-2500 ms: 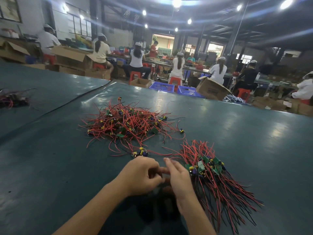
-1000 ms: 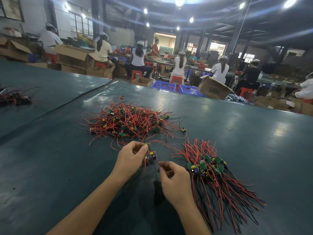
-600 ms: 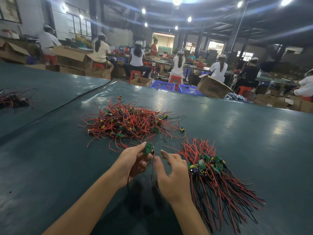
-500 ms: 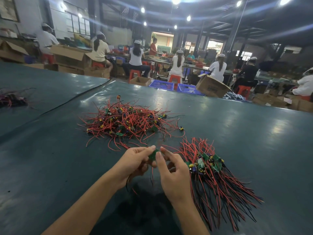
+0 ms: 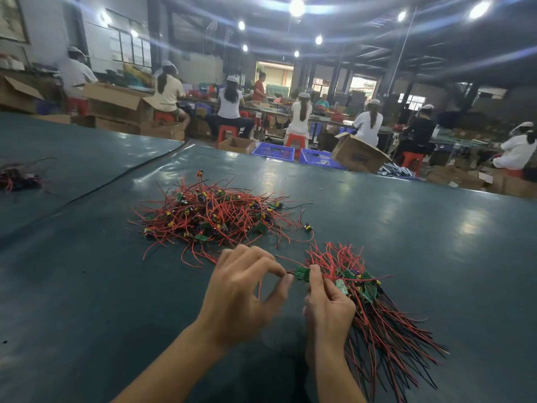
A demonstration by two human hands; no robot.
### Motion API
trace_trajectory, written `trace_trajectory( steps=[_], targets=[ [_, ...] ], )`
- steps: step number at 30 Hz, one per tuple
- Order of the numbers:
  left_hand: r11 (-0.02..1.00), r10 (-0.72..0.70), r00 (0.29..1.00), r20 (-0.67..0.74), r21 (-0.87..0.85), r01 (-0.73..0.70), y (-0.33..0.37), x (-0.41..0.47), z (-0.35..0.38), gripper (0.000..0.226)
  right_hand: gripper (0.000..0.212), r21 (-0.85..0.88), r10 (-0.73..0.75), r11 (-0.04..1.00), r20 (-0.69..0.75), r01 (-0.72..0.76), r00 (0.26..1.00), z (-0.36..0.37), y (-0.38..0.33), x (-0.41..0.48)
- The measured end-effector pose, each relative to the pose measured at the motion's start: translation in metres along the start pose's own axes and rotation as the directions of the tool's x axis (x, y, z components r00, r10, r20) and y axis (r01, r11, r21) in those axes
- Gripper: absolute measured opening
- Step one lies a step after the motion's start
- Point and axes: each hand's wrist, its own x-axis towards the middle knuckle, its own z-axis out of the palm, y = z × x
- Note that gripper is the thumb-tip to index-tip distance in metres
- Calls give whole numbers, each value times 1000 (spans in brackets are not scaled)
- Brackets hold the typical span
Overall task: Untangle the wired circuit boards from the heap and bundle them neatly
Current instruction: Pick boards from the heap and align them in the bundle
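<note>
Held: small green circuit board [image 5: 302, 274], pinched by my right hand [image 5: 328, 306]; left hand [image 5: 244, 292] pinches its red lead [image 5: 287, 273]. Destination: aligned red-and-black wired bundle [image 5: 383, 324], three o'clock of right hand, axis eleven-to-five. Source: tangled red wire heap [image 5: 215, 219], eleven o'clock.

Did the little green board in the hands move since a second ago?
Yes. The green board went right, from near the tangled heap to the edge of the neat bundle, pinched by the right hand.
</note>
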Motion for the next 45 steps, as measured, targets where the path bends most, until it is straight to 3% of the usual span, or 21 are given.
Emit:
trace_trajectory(
  steps=[2,5,7,10,12,15,18,22,27,32,35,37,42,45],
  targets=[
    [978,-74,984,165,-180,104,7,-2,4,37,45,27,-4,1000,28,3,1000,1,0,-2],
    [941,-259,862,436,-88,328,5,-10,12,62,43,19,57,998,84,-59,995,2,-1,-4],
    [871,-390,782,486,-81,485,-2,-13,12,72,38,52,72,995,159,-81,985,5,-3,-7],
    [719,-511,713,479,-216,660,-8,-13,11,78,35,46,20,998,287,-35,958,10,-5,-15],
    [662,-525,738,423,-342,667,-8,-12,11,78,37,38,11,999,356,-27,934,13,-6,-20],
    [667,-481,773,414,-400,629,-8,-10,9,71,36,54,-44,998,419,23,907,13,-7,-22],
    [630,-480,755,447,-423,651,-6,-7,9,58,28,62,-88,996,433,68,897,13,-10,-24],
    [544,-514,710,481,-456,704,-8,-5,10,46,29,71,128,986,282,-154,951,13,-11,-17],
    [563,-483,718,501,-450,693,-5,-4,11,52,26,207,259,936,141,-284,956,2,-17,5],
    [558,-459,725,514,-468,685,-7,-6,12,54,24,373,326,872,45,-318,944,-12,-20,23],
    [528,-496,702,511,-464,711,-6,-7,14,48,24,332,242,917,-16,-223,970,-12,-19,20],
    [508,-538,684,493,-458,730,-10,-7,15,47,27,271,188,945,14,-185,982,-7,-17,13],
    [490,-551,678,486,-469,735,-17,-9,15,47,28,28,120,990,308,-135,944,15,-11,-22],
    [499,-533,671,516,-449,741,-14,-9,13,46,28,29,142,987,278,-156,950,21,-10,-28]
  ],
)
